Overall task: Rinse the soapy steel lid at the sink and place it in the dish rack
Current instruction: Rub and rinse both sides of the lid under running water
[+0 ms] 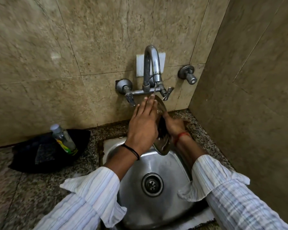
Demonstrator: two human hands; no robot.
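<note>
Two hands meet at the centre of the frame, both on the steel lid (161, 123), held on edge above the sink (136, 165). Lid stands near vertical, tilted, its upper rim just under the tap spout (154, 67) and its lower rim hanging over the back of the basin. A thin stream of water runs from the spout onto the top of the lid.

Left hand (143, 127): palm flat against the lid's left face, fingers stretched out and close together, pointing up toward the spout. Not curled; pressed on the lid rather than clamped round it. Thin black band at the wrist.

Right hand (173, 125): on the lid's other side, mostly hidden behind it. Fingers seem wrapped at the lid's edge, holding it; exact grip cannot be made out. Red thread at the wrist.

Both forearms come up from the bottom of the frame in rolled-back striped sleeves (90, 193).

Drain (152, 184) sits lower centre, in the bottom of the basin, in plain sight between the arms.

Mixer body with two lever handles is fixed to the tiled wall (56, 47) behind the lid. A separate round valve (188, 74) sits on the wall to the right of the spout.

Left of the frame, on the speckled stone counter (32, 193): a dark cloth bundle (45, 151) with a small clear bottle (63, 138) leaning in it, white cap up.
</note>
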